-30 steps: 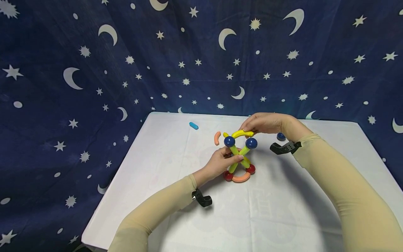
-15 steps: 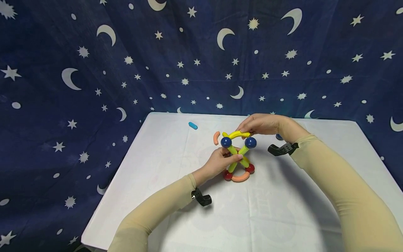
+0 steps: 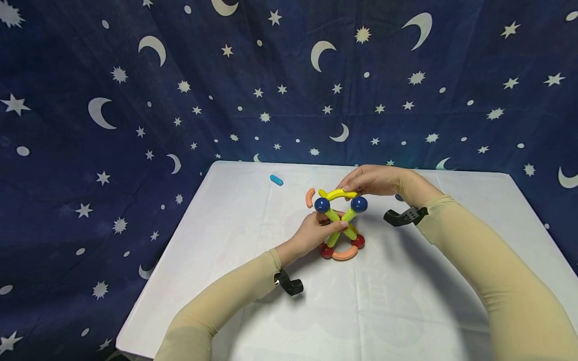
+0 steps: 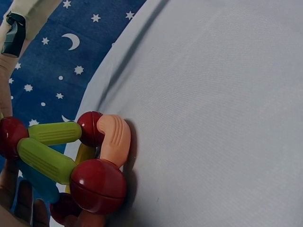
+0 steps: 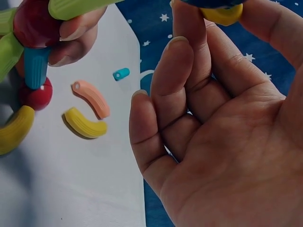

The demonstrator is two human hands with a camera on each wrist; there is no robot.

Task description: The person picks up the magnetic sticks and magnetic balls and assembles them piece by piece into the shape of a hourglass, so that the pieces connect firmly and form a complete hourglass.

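A toy of magnetic rods and balls stands mid-table, with crossed green rods (image 3: 349, 215), two blue balls (image 3: 358, 204) on top and red balls (image 3: 326, 250) at its base. An orange curved rod (image 3: 345, 253) joins the red base balls. My left hand (image 3: 311, 233) grips the toy's middle, where a red ball (image 4: 12, 137) and a blue rod (image 5: 35, 68) show in the wrist views. Above, my right hand (image 3: 372, 179) pinches the right end of a yellow curved rod (image 3: 339, 194) by its fingertips, close to the blue balls. The other right fingers (image 5: 173, 66) are loosely bent.
Behind the toy lie a loose orange curved rod (image 5: 92, 98), a loose yellow curved rod (image 5: 85, 125) and a short light-blue rod (image 3: 276, 180). Another blue ball (image 3: 398, 197) is mostly hidden by my right wrist. A star-patterned cloth (image 3: 271, 75) hangs behind the white table (image 3: 253, 321).
My right hand has shifted slightly left and down with the yellow curved rod. The toy's top has moved a little left. My left hand stays nearly still.
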